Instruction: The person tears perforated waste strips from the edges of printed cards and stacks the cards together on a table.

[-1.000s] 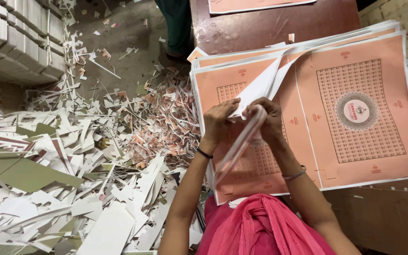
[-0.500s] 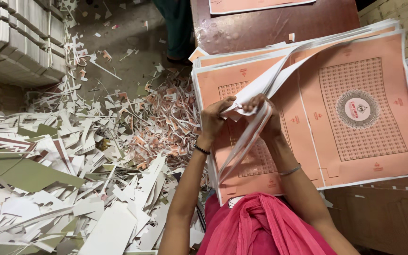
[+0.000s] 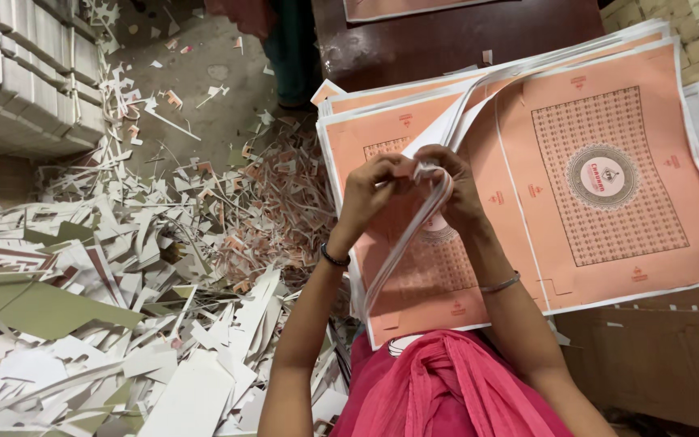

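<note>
Dark brown surface (image 3: 414, 48) carries a stack of large salmon-pink printed sheets (image 3: 608, 162), each with a patterned rectangle and a round emblem at its centre. The stack overhangs the near edge of the surface.

Left hand (image 3: 372, 188) and right hand (image 3: 456, 188) meet over the left part of the stack. Both are closed in a grip on a bundle of folded sheets (image 3: 406, 243), pinched at its upper end between fingers and thumbs. The bundle shows white edges, curves downward from the hands and hangs toward the near left corner of the stack. White undersides of lifted sheets rise behind the hands.

Left wrist wears a dark bangle (image 3: 333, 259); right wrist wears a thin metal bangle (image 3: 502, 283). Pink cloth (image 3: 438, 388) covers the person's front at the bottom of the frame.

Floor (image 3: 220, 73) to the left is grey and littered with paper offcuts (image 3: 123, 307), white, pink and olive, heaped thickly. Bundled white card stacks (image 3: 18, 89) stand at upper left. Another person's legs (image 3: 285, 48) stand at the top, beside the surface.
</note>
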